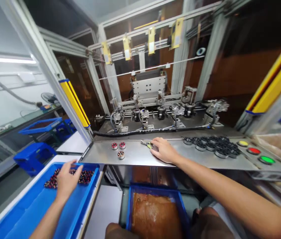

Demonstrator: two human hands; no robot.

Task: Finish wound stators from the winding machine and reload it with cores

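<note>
My left hand [67, 179] is over the far end of a blue tray [33, 209], thumb and fingers apart. Beneath it lies a heap of small dark pieces with red and copper-coloured spots [87, 177]; contact with them is hard to make out. On the metal ledge, my right hand [164, 151] is closed around the handles of small pliers [146, 144], whose jaws point left. To their left sit three small round wound cores, like motor stators: two reddish ones [114, 146] and a copper-coloured one [121, 154]. Several black ring-shaped parts [212, 146] cluster right of my right hand.
Behind the ledge [133, 156] stands a row of machine fixtures [144, 116] with a black cable along their front. Yellow, red [253, 151] and green buttons are at the right end. Yellow bars [74, 103] flank the frame. A blue bin [155, 212] sits below.
</note>
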